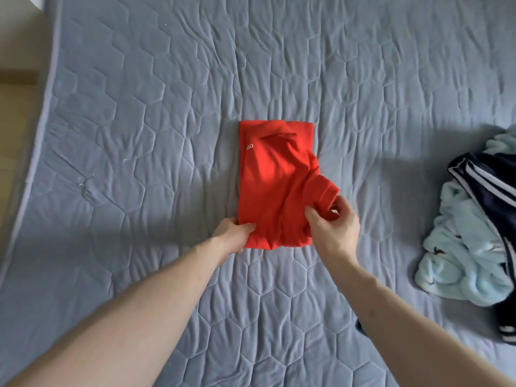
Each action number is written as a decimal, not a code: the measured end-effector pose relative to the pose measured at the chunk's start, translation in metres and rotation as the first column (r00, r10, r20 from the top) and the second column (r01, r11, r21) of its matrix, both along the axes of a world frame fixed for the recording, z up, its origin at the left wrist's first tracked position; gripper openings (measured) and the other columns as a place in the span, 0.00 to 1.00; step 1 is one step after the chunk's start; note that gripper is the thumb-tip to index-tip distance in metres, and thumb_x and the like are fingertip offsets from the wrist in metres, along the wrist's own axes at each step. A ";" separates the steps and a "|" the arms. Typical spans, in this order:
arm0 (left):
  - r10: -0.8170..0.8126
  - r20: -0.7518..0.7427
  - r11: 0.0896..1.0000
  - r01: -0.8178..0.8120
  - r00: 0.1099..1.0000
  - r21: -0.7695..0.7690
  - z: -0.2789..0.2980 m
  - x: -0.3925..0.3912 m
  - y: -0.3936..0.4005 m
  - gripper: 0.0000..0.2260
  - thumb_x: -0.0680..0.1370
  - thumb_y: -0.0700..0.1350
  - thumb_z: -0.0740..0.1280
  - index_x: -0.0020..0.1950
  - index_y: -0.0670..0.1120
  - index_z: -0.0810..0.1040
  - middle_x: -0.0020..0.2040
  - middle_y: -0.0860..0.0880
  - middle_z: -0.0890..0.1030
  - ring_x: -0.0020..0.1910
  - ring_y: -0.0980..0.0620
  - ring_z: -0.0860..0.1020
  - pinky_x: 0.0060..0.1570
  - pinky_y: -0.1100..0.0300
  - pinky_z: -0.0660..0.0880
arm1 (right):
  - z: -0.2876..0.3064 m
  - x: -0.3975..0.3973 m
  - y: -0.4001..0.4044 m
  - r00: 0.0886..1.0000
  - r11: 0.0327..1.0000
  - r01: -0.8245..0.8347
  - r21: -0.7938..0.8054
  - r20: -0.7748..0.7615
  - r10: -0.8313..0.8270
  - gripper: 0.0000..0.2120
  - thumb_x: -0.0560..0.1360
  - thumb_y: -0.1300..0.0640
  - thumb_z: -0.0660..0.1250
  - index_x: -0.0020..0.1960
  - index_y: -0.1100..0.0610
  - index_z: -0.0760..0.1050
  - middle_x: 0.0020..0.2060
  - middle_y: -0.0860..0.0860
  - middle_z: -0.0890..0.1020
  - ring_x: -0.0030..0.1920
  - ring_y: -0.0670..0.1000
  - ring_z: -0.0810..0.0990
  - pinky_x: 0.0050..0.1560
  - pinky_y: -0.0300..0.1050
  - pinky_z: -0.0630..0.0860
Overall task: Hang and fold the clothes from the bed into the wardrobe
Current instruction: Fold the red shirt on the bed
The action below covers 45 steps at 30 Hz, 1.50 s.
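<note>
- The folded red cotton shirt (272,182) lies on the grey quilted bed (139,121).
- The left hand (233,233) pinches its near corner.
- The right hand (336,227) grips its bunched sleeve.

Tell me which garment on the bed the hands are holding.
The red shirt, mid-bed: left hand and right hand both grip its near edge. The light blue fleece and navy striped garment lie untouched at right.

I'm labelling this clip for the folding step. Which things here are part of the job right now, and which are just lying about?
In the job:
red shirt, partly folded
left hand, gripping its near left corner
right hand, pinching the bunched sleeve

Lying about:
light blue fleece garment
navy striped garment on it
grey quilted bed cover
</note>
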<state>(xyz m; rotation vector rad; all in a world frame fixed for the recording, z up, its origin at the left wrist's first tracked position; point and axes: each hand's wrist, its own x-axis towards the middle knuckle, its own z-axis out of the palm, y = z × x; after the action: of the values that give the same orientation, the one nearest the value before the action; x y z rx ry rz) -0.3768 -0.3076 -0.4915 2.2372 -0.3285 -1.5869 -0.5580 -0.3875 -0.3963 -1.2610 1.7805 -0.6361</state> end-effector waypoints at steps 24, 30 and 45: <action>0.226 -0.313 0.969 -0.247 0.922 -0.027 0.025 -0.004 0.045 0.09 0.71 0.44 0.73 0.50 0.47 0.84 0.40 0.50 0.84 0.39 0.52 0.82 0.44 0.57 0.77 | -0.057 -0.020 -0.004 0.898 0.610 -0.140 0.780 0.360 -0.253 0.21 0.57 0.54 0.69 0.49 0.58 0.81 0.36 0.55 0.83 0.32 0.54 0.83 0.34 0.43 0.77; 0.052 -0.390 0.990 0.003 0.919 0.139 0.053 -0.030 0.107 0.06 0.74 0.45 0.77 0.47 0.48 0.82 0.40 0.48 0.82 0.36 0.54 0.79 0.36 0.62 0.73 | -0.060 -0.036 0.034 0.912 0.478 -0.165 0.863 0.318 -0.258 0.13 0.70 0.52 0.66 0.48 0.58 0.82 0.44 0.59 0.83 0.37 0.58 0.83 0.42 0.49 0.80; -0.720 0.524 0.560 0.827 0.454 0.053 0.066 0.043 -0.086 0.50 0.60 0.59 0.77 0.79 0.51 0.62 0.76 0.45 0.67 0.75 0.43 0.67 0.74 0.53 0.64 | -0.068 -0.043 0.156 0.957 0.863 0.180 0.472 0.118 -0.264 0.39 0.66 0.56 0.85 0.72 0.51 0.71 0.60 0.48 0.82 0.59 0.48 0.82 0.65 0.49 0.77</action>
<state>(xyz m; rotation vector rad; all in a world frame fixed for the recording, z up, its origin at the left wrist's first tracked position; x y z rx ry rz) -0.3342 -0.3938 -0.4254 2.4008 -1.8406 -1.1325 -0.6006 -0.2312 -0.4642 -0.6607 1.8003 -0.4032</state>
